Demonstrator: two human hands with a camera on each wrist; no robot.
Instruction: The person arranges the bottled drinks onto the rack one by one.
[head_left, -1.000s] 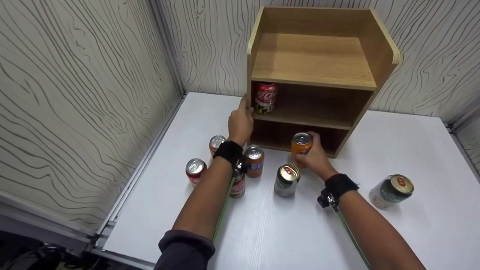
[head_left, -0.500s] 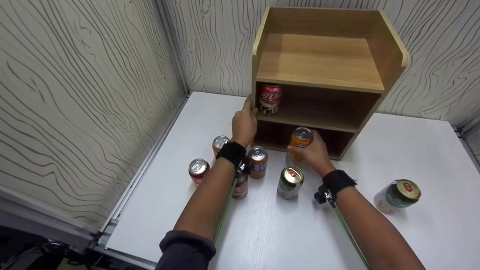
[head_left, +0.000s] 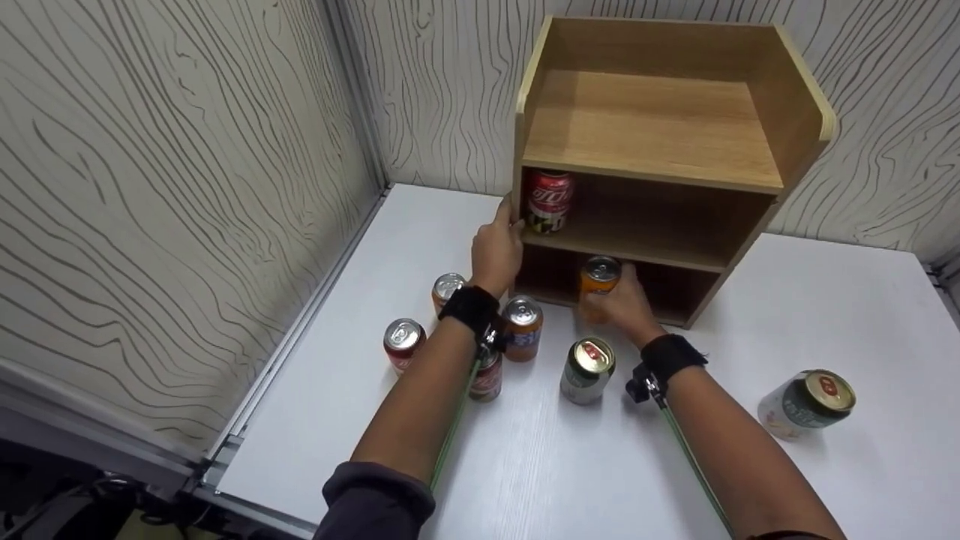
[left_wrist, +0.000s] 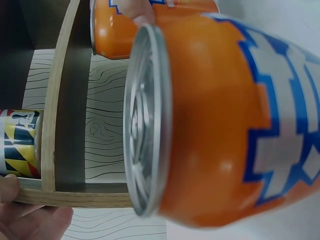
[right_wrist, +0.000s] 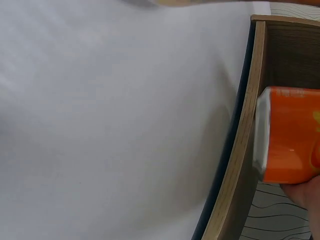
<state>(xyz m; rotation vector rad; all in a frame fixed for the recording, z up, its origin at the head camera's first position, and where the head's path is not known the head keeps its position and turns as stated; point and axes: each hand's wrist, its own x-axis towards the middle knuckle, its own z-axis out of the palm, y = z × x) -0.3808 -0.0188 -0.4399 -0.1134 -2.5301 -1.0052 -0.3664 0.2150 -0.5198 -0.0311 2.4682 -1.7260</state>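
Observation:
My right hand [head_left: 624, 301] grips an orange soda can [head_left: 600, 279] upright at the front of the wooden shelf unit's [head_left: 652, 112] lower compartment. In the right wrist view, the base of this orange can [right_wrist: 292, 135] is close over the compartment's front board. My left hand [head_left: 496, 253] holds the unit's left side panel, thumb at the inner edge and fingers outside, as the left wrist view shows. Just inside that panel, a red cola can [head_left: 550, 201] stands in the middle compartment. Another orange can [left_wrist: 225, 125] looms large before the left wrist camera.
Under and beside my left forearm stand two orange cans [head_left: 523, 330] and two red cans [head_left: 405, 343]. A green-and-white can [head_left: 587, 369] stands before the unit, and a similar can [head_left: 806, 405] is far right on the white table [head_left: 570, 480]. Patterned walls [head_left: 187, 187] rise behind and left.
My right hand has brought the orange can leftward and slightly inward relative to the unit's lower compartment. My left hand keeps its hold on the panel. The head view has shifted a little.

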